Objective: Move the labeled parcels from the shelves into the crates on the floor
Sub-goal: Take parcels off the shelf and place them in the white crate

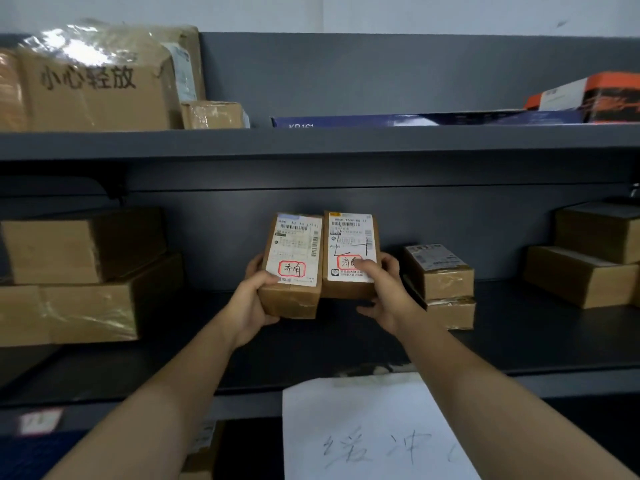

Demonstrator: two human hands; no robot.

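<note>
Two parcels held side by side before the shelf (pixel 311 142).
Left hand (pixel 254 299) fingers curl round left parcel (pixel 292 268); right hand (pixel 388 292) fingers curl round right parcel (pixel 349 252), thumb on its label.

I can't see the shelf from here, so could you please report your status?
Left grip holds small brown cardboard parcel with white label. Right grip holds matching brown labelled parcel beside it. Nothing seen blocking them.
</note>
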